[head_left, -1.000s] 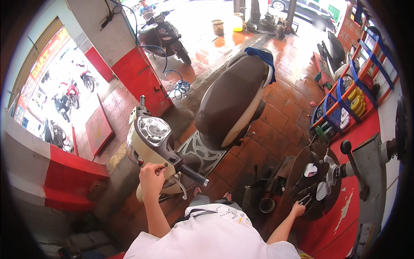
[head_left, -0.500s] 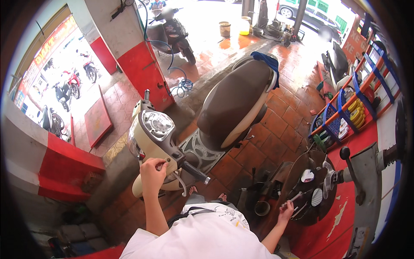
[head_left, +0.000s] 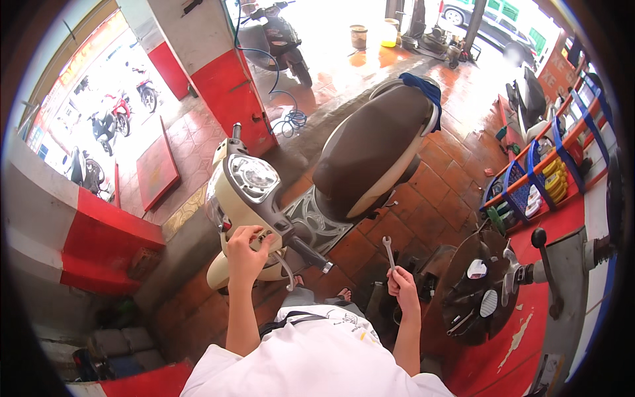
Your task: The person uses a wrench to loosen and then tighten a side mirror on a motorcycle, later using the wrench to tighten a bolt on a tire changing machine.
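Observation:
My right hand [head_left: 402, 284] is closed around the shank of a wrench [head_left: 388, 248], its open jaw pointing up and away from me. The wrench is in the air to the right of a cream scooter's handlebar grip [head_left: 309, 253]. My left hand [head_left: 246, 251] rests at the scooter's cream handlebar cover [head_left: 248, 212], fingers curled and thumb near a small dark part on it. Whatever those fingers pinch is too small to make out. Beside the hand is the silver brake lever [head_left: 288, 270]; the headlight [head_left: 251, 177] lies beyond it.
A round brown table [head_left: 463, 327] at my right bears two mirrors and tools. The scooter's brown seat [head_left: 370, 152] stretches away, a blue cloth [head_left: 426, 92] on its far end. An orange-and-blue rack [head_left: 529, 172] lines the right wall. A red-and-white pillar [head_left: 231, 99] stands left.
My right hand has come from the round table toward the scooter, bringing the wrench upright. My left hand stays by the handlebar cover, its fingers reaching further over it. The view has shifted slightly.

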`<action>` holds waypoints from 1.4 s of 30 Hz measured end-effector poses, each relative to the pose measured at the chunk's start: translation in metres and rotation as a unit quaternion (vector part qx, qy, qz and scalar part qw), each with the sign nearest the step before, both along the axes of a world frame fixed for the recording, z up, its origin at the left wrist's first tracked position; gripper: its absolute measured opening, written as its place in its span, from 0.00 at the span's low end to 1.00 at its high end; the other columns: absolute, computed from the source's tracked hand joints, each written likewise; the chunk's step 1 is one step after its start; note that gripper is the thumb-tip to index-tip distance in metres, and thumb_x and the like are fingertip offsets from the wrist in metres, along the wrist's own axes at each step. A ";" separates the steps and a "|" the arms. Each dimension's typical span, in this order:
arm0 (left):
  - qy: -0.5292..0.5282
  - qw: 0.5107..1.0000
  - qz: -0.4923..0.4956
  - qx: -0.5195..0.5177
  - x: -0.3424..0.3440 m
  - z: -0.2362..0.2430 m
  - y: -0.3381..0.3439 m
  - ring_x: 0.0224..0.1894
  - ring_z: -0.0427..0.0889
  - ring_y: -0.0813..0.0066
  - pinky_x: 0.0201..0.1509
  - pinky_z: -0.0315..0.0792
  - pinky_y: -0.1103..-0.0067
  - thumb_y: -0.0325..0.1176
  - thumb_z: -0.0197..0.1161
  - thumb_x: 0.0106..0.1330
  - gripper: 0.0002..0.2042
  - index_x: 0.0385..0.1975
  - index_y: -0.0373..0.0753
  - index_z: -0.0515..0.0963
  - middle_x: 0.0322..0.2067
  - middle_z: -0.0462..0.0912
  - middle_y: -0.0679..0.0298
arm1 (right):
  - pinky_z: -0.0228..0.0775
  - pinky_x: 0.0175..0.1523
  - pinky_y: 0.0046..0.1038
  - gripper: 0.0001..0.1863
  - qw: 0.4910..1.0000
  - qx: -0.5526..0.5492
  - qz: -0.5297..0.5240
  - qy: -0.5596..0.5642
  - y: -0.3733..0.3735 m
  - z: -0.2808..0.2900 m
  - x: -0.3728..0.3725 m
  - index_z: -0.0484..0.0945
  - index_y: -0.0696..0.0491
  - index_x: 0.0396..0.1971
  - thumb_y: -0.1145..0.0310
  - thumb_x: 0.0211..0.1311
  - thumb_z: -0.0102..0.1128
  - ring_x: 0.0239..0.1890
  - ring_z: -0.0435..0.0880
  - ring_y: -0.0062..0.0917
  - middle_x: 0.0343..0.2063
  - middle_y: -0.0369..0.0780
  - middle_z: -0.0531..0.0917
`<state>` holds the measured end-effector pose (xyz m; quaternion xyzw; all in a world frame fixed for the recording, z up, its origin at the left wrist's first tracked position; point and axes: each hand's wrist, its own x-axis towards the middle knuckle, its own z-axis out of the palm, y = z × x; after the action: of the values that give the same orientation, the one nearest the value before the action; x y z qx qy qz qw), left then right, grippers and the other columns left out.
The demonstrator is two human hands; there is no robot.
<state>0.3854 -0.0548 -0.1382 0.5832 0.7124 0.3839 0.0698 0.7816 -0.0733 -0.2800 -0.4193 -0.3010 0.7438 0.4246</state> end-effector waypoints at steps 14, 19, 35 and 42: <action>-0.110 0.991 -0.075 0.035 -0.044 -0.031 -0.004 0.31 0.86 0.70 0.38 0.79 0.77 0.29 0.78 0.52 0.10 0.32 0.35 0.86 0.30 0.86 0.60 | 0.42 0.20 0.16 0.12 0.989 0.093 0.109 -0.042 0.024 0.068 -0.148 0.77 0.55 0.32 0.67 0.77 0.52 0.15 0.56 0.04 0.16 0.22 0.64; -0.153 0.965 -0.211 0.025 -0.066 -0.028 0.003 0.37 0.86 0.61 0.40 0.79 0.72 0.28 0.75 0.56 0.10 0.36 0.37 0.85 0.33 0.85 0.57 | 0.41 0.19 0.16 0.16 0.993 0.074 0.010 -0.087 0.011 0.068 -0.210 0.76 0.54 0.27 0.65 0.78 0.51 0.15 0.55 0.05 0.15 0.23 0.64; -0.131 0.799 -0.585 0.047 0.076 -0.006 0.004 0.30 0.84 0.67 0.33 0.77 0.76 0.20 0.72 0.52 0.07 0.28 0.37 0.82 0.29 0.83 0.62 | 0.48 0.17 0.16 0.17 0.906 -0.012 -0.423 -0.026 -0.084 0.026 -0.087 0.71 0.52 0.60 0.66 0.80 0.40 0.12 0.59 0.11 0.23 0.32 0.72; -0.110 0.743 -0.643 -0.150 0.168 -0.024 0.003 0.29 0.85 0.73 0.33 0.77 0.79 0.21 0.71 0.55 0.06 0.32 0.35 0.84 0.28 0.83 0.61 | 0.55 0.24 0.17 0.21 0.859 -0.099 -0.489 0.110 -0.156 -0.060 0.044 0.63 0.45 0.67 0.69 0.77 0.45 0.21 0.66 0.13 0.34 0.35 0.76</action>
<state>0.5533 -0.0515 -0.1619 0.8387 0.2038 0.1980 0.4646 0.8255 -0.2294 -0.3403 -0.4676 0.0670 0.5077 0.7205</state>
